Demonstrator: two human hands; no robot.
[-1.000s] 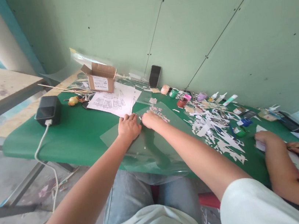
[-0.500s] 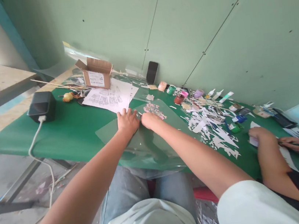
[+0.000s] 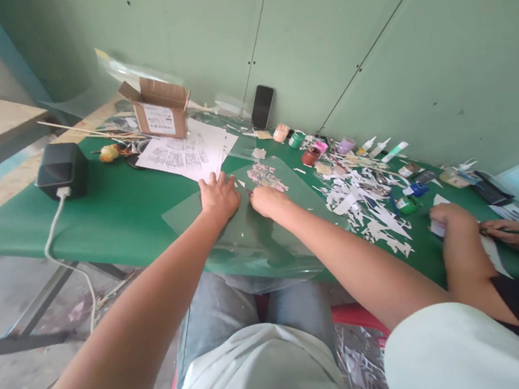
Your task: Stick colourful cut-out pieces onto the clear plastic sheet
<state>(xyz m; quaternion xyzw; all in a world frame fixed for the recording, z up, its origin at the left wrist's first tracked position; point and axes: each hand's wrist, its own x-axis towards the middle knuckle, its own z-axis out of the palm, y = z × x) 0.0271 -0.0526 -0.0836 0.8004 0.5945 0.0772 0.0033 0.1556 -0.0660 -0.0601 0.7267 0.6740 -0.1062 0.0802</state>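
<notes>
My left hand (image 3: 219,199) lies with fingers spread on a clear plastic sheet (image 3: 185,216) over the green table. Just right of it, my right hand (image 3: 269,202) is closed low over the same sheet. A small dark tip pokes out at its fingers; the rest of what it grips is hidden. Tiny white scraps (image 3: 241,183) lie between the two hands. Beyond my right hand, a cluster of small pinkish cut pieces (image 3: 266,174) rests on the sheet. Printed paper sheets (image 3: 177,158) lie past my left hand.
A cardboard box (image 3: 161,115), a phone (image 3: 263,107) and a black power adapter (image 3: 61,169) stand on the table. Paint jars (image 3: 311,156) and a heap of white paper cuttings (image 3: 372,211) spread right. A co-worker's arm (image 3: 465,249) works at the right end.
My right hand has drawn slightly away from my left, widening the gap where a white scrap now shows. My left hand stays spread on the sheet. The camera view has shifted a little.
</notes>
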